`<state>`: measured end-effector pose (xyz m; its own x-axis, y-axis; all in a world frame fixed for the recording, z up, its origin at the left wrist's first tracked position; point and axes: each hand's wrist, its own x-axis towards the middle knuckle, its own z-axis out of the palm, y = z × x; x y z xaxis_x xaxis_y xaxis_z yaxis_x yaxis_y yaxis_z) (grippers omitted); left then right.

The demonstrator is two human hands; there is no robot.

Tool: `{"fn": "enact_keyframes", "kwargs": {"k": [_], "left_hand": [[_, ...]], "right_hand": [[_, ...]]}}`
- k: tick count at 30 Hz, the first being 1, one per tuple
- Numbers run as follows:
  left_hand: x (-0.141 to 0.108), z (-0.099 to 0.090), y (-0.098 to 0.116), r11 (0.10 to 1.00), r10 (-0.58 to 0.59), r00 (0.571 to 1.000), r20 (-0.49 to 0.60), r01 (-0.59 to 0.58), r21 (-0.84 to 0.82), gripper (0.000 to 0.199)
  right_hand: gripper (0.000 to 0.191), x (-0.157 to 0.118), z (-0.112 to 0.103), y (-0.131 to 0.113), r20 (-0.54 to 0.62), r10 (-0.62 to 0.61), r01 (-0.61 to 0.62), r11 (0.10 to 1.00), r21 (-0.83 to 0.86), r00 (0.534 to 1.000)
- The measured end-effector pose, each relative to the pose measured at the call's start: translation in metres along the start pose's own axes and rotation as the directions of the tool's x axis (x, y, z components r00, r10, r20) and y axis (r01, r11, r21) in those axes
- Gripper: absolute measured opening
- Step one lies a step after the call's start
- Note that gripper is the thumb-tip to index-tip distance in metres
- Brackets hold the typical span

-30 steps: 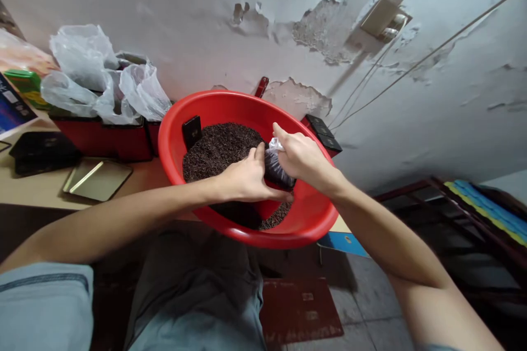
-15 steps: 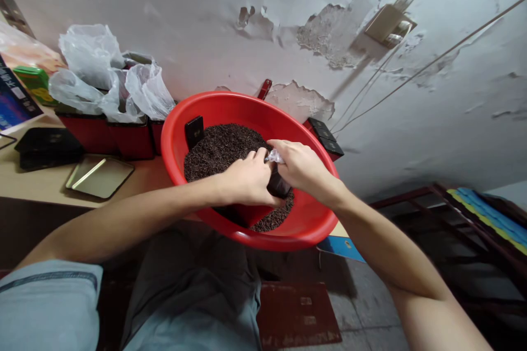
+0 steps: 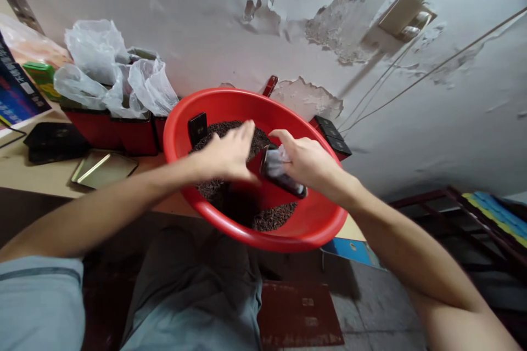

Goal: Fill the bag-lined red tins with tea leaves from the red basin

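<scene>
A large red basin (image 3: pixel 251 238) holds a heap of dark, dry granules that look like loose tea leaves (image 3: pixel 274 218). Inside it stands a tilted red tin (image 3: pixel 269 189) with a dark rim, its mouth facing up and to the right. A clear plastic bag (image 3: pixel 275 163) lines the tin's mouth. My right hand (image 3: pixel 310 162) is closed on the bag at the tin's opening, its index finger sticking out. Blurred by motion, my left hand (image 3: pixel 228 153) hovers left of the tin over the granules, fingers spread and holding nothing. A small black lid (image 3: pixel 197 129) leans on the basin's inner left wall.
Several red tins (image 3: pixel 134 134) topped with plastic bags (image 3: pixel 152 85) stand on the table at left. Near them lie black lids (image 3: pixel 55 141) and a metal tray-like lid (image 3: pixel 102 169). More black-topped tins (image 3: pixel 332 134) sit behind the basin, against the peeling wall (image 3: pixel 206 38).
My left hand has let go of the bag and tin and moved left, its fingers opening. The bag has spread in the tin's mouth, and the tin shows more.
</scene>
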<state>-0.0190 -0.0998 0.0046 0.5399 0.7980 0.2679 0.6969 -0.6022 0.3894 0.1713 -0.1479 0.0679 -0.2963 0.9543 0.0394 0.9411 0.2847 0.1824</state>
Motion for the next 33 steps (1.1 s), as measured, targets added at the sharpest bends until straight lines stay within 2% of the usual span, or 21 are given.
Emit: {"fn": "enact_keyframes", "kwargs": {"k": [1, 2, 3, 4, 5, 7, 8, 10, 13, 16, 19, 20, 22, 23, 24, 25, 27, 28, 29, 31, 33], "left_hand": [[0.011, -0.014, -0.015, 0.997, -0.071, 0.986, -0.149, 0.074, 0.017, 0.113], [0.021, -0.027, -0.028, 0.981, -0.173, 0.928, -0.33, 0.192, 0.024, 0.1], [0.029, -0.038, -0.036, 0.967, -0.223, 0.884, -0.411, 0.255, 0.024, 0.09], [0.033, -0.045, -0.039, 0.965, -0.239, 0.889, -0.39, 0.262, 0.005, 0.083], [0.033, -0.048, -0.036, 0.971, -0.233, 0.919, -0.319, 0.238, -0.023, 0.08], [0.021, -0.039, -0.015, 0.989, -0.123, 0.99, -0.07, 0.117, -0.087, 0.086], [0.011, -0.03, 0.0, 0.993, -0.041, 0.999, 0.03, 0.044, -0.114, 0.094], [-0.01, -0.005, 0.032, 0.993, 0.035, 0.998, 0.061, -0.027, -0.118, 0.114], [-0.027, 0.025, 0.06, 0.996, 0.022, 0.999, 0.036, -0.019, -0.083, 0.129], [-0.017, 0.031, 0.052, 0.991, 0.084, 0.994, 0.074, -0.076, -0.113, 0.126], [0.009, 0.011, 0.02, 0.968, 0.229, 0.961, 0.152, -0.208, -0.14, 0.104], [0.018, 0.001, 0.009, 0.977, 0.199, 0.974, 0.113, -0.187, -0.105, 0.088], [0.029, -0.022, -0.007, 0.999, -0.015, 0.994, -0.106, 0.019, 0.028, 0.053], [0.03, -0.032, -0.01, 0.986, -0.126, 0.967, -0.22, 0.147, 0.079, 0.045], [0.028, -0.04, -0.01, 0.967, -0.197, 0.942, -0.272, 0.233, 0.104, 0.044], [0.021, -0.043, -0.006, 0.962, -0.218, 0.946, -0.238, 0.25, 0.114, 0.048], [0.002, -0.034, 0.007, 0.989, -0.139, 0.989, 0.044, 0.136, 0.065, 0.074], [-0.008, -0.023, 0.015, 0.997, -0.082, 0.98, 0.183, 0.082, 0.01, 0.095], [-0.017, -0.01, 0.022, 0.997, -0.051, 0.965, 0.256, 0.064, -0.042, 0.116], [-0.025, 0.019, 0.03, 0.985, 0.003, 0.969, 0.245, 0.039, -0.168, 0.137], [-0.02, 0.037, 0.025, 0.952, 0.101, 0.982, 0.157, -0.049, -0.301, 0.139]], "right_hand": [[0.064, 0.003, 0.0, 0.004, 0.001, -0.008, 0.008, 1.0, -0.009, 1.0], [0.061, 0.008, 0.0, 0.008, -0.013, -0.001, 0.001, 1.0, -0.018, 1.0], [0.057, 0.013, -0.001, 0.013, -0.037, 0.02, -0.021, 0.999, -0.026, 0.999], [0.054, 0.019, -0.002, 0.017, -0.061, 0.051, -0.053, 0.998, -0.033, 0.997], [0.052, 0.025, -0.003, 0.02, -0.079, 0.082, -0.086, 0.996, -0.038, 0.993], [0.048, 0.034, -0.006, 0.024, -0.097, 0.132, -0.136, 0.99, -0.04, 0.987], [0.047, 0.037, -0.008, 0.023, -0.104, 0.143, -0.148, 0.988, -0.036, 0.984], [0.044, 0.039, -0.011, 0.019, -0.12, 0.14, -0.144, 0.989, -0.022, 0.983], [0.041, 0.035, -0.015, 0.006, -0.097, 0.107, -0.11, 0.993, -0.032, 0.99], [0.043, 0.025, -0.019, -0.003, 0.004, 0.121, -0.121, 0.99, -0.076, 0.993], [0.059, 0.016, -0.021, 0.001, 0.093, 0.067, -0.058, 0.994, -0.096, 0.993], [0.066, 0.014, -0.021, 0.005, 0.113, 0.024, -0.014, 0.996, -0.091, 0.993], [0.074, 0.013, -0.019, 0.015, 0.124, -0.06, 0.067, 0.996, -0.053, 0.99], [0.074, 0.013, -0.017, 0.02, 0.105, -0.082, 0.085, 0.996, -0.026, 0.991], [0.073, 0.014, -0.015, 0.024, 0.073, -0.085, 0.085, 0.996, 0.004, 0.994], [0.071, 0.014, -0.013, 0.028, 0.039, -0.078, 0.077, 0.996, 0.037, 0.996], [0.068, 0.015, -0.009, 0.031, -0.022, -0.067, 0.069, 0.992, 0.103, 0.998], [0.066, 0.014, -0.007, 0.03, -0.044, -0.07, 0.076, 0.988, 0.133, 0.997], [0.065, 0.013, -0.006, 0.028, -0.064, -0.083, 0.092, 0.983, 0.161, 0.995], [0.062, 0.011, -0.004, 0.024, -0.106, -0.126, 0.145, 0.969, 0.201, 0.986], [0.059, 0.008, -0.001, 0.02, -0.135, -0.192, 0.219, 0.949, 0.226, 0.972]]}}
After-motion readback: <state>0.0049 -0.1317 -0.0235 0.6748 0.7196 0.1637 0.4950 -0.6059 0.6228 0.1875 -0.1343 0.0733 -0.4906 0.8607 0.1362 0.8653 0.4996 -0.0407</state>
